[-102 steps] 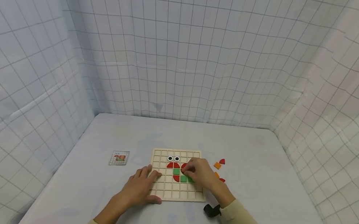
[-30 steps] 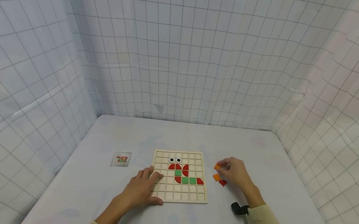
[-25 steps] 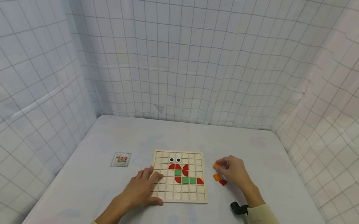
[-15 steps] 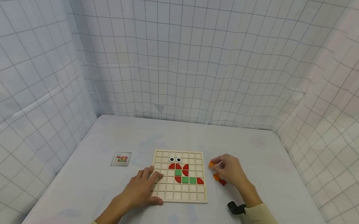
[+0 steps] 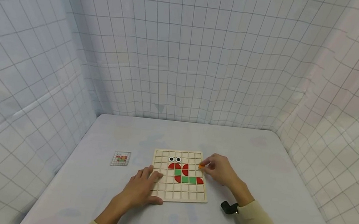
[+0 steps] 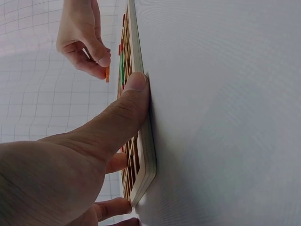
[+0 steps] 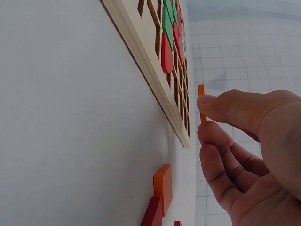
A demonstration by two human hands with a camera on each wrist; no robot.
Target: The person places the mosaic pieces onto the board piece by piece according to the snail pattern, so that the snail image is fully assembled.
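My right hand [image 5: 220,170] pinches an orange square tile [image 7: 201,89] between thumb and index finger, above the right side of the wooden grid board [image 5: 169,195]. My left hand [image 5: 140,186] rests at the board's front left corner. In the left wrist view its thumb [image 6: 136,82] lies along the near edge and its other fingers spread at the left side. On the board are two eye pieces [image 5: 175,159], several red rounded tiles [image 5: 185,169] and green square tiles [image 5: 185,179]. A red tile [image 5: 200,180] sits at the right end of the green row.
A small picture card [image 5: 120,158] lies left of the board. In the right wrist view, another orange tile [image 7: 163,186] and red pieces [image 7: 152,213] lie on the white table beside the board. Gridded white curtains [image 5: 184,65] surround the table.
My right hand has left the red pieces on the board, picked up an orange tile at the right and carried it left over the board's edge. The left hand stays at its corner.
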